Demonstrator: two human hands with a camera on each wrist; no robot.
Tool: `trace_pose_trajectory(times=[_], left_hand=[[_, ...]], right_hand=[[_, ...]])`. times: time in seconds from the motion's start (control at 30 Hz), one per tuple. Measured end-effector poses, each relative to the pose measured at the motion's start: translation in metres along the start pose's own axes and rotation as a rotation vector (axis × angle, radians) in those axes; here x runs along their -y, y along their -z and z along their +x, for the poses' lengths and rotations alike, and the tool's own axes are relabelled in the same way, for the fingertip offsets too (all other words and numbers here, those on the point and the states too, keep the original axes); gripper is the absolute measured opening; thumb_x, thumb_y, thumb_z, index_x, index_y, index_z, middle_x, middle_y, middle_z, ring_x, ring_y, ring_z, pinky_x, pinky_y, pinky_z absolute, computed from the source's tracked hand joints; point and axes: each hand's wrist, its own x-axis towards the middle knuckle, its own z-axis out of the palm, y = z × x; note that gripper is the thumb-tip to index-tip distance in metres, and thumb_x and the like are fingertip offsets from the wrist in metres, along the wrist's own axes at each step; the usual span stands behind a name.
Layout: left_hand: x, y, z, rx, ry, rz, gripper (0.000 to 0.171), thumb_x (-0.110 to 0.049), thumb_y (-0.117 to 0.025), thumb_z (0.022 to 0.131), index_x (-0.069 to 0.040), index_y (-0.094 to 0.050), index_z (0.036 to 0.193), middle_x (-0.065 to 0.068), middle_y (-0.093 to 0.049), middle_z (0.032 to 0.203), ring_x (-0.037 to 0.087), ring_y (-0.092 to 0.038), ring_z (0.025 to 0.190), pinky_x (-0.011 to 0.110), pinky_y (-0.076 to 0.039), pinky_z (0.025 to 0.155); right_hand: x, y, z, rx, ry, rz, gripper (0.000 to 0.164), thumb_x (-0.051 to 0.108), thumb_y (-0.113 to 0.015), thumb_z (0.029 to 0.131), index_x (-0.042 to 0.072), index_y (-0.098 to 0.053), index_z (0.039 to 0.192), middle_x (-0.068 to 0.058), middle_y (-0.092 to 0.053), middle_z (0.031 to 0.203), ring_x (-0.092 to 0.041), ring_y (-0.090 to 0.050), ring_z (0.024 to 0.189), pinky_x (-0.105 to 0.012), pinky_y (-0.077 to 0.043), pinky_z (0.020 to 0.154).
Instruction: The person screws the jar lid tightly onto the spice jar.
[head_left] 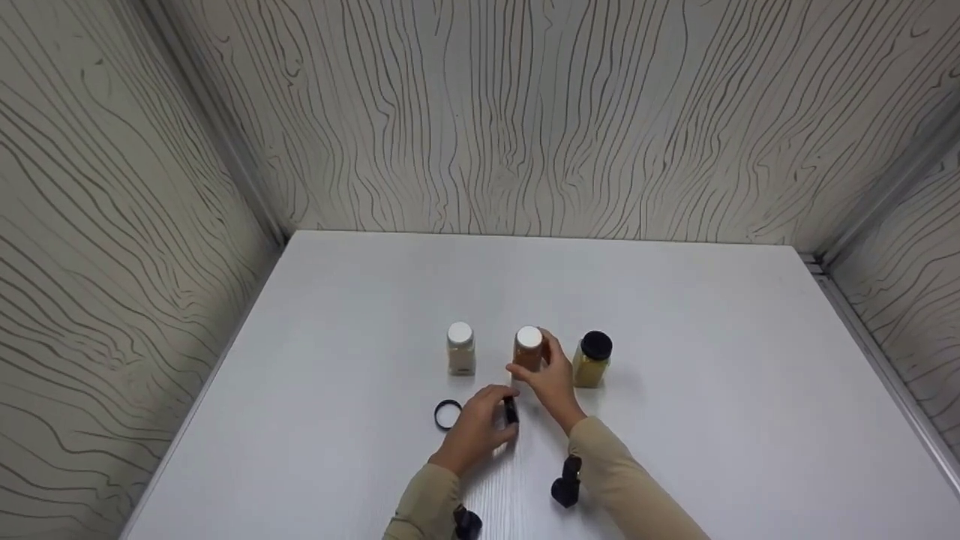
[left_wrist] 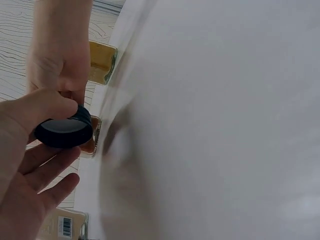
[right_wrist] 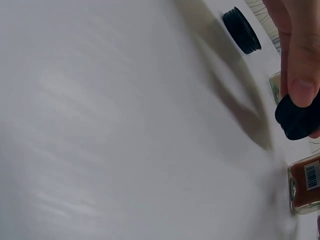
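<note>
My left hand (head_left: 474,429) pinches a black screw lid (head_left: 511,410) between thumb and fingers, just above the table. The lid (left_wrist: 64,135) is tilted in the left wrist view, its paler inside showing. My right hand (head_left: 553,382) grips a glass jar (head_left: 527,360) of reddish-brown contents, which has a white top and stands upright; part of the jar is hidden behind that hand. In the right wrist view, a barcode label shows on this jar (right_wrist: 300,187). Left of it stands a white-topped jar (head_left: 461,358) with beige contents.
Right of my right hand stands a jar (head_left: 590,369) of yellowish contents with its black lid on. A second black lid (head_left: 437,409) lies on the white table (head_left: 360,322), left of my left hand. Wood-patterned panels (head_left: 480,135) rise behind the table and at both sides.
</note>
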Motion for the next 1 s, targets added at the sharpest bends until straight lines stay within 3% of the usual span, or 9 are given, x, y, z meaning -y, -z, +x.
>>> trace_pose_trajectory(times=[0.47,1.0], left_hand=[[-0.0013,0.0015,-0.0003,-0.006,-0.017,-0.029,0.037,-0.009,-0.075,0.081,-0.007,-0.059,0.115,0.005,-0.066,0.114,0.018,-0.063,0.11,0.028,-0.054,0.098],[0.0013,0.0036,0.0017,-0.014,-0.039,-0.073,0.036,-0.006,-0.078,0.078,-0.004,-0.061,0.109,0.007,-0.068,0.109,0.019,-0.064,0.107,0.029,-0.055,0.095]], right_hand=[[-0.0042,0.0003,-0.0028,-0.003,0.034,-0.033,0.066,0.016,-0.079,0.079,-0.005,-0.048,0.133,-0.026,-0.054,0.136,-0.04,-0.051,0.129,-0.05,-0.044,0.111],[-0.0021,0.0018,-0.0002,-0.026,0.062,-0.115,0.065,0.017,-0.08,0.076,-0.007,-0.052,0.13,-0.027,-0.06,0.129,-0.041,-0.059,0.121,-0.049,-0.051,0.103]])
